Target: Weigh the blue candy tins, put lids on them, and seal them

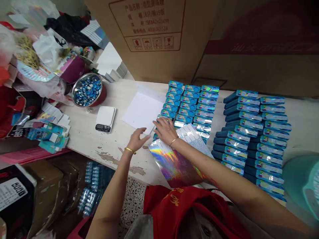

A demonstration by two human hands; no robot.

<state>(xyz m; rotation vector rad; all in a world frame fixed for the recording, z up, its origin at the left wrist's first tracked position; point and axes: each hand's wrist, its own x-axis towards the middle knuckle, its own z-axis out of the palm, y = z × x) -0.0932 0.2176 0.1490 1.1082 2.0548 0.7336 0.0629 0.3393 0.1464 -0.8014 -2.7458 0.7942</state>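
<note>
My left hand (137,139) is over the table beside the lower edge of a white paper sheet (143,111), thumb and fingers apart, nothing seen in it. My right hand (165,130) rests with fingers spread over the near end of the left row of small blue boxes (172,96), partly hiding a box beneath it. Under my right wrist lies a shiny holographic sheet (174,162), with a sheet of pale label strips (190,136) on top. More blue boxes stand in rows (190,99) just beyond.
Large cartons (159,63) line the back. Stacks of blue boxes (271,146) fill the right, near a turquoise basket (296,179). At left are a white scale (106,116), a bowl of blue pieces (101,96) and bags (50,86).
</note>
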